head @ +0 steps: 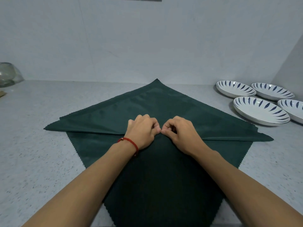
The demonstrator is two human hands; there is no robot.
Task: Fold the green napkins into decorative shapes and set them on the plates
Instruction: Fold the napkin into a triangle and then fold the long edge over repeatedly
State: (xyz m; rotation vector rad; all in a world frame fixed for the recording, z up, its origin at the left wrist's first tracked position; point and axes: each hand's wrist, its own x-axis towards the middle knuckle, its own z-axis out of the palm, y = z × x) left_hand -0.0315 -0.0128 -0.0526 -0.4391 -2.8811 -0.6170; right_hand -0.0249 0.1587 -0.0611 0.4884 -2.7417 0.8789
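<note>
One dark green cloth napkin (157, 161) (zigzag-edged) on speckled grey surface (36, 153), left hand (142, 131) and right hand (177, 132) pinching its middle fold, four leaf-patterned white plates (260, 110) right of them

Dark green napkin (164, 108), white plates (260, 112) with blue leaf strokes.

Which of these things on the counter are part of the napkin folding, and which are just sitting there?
Part of the job:
green napkin, pinched at its fold by the left hand and right hand
four plates, still bare

Just lying about:
glass bowl at far left
</note>
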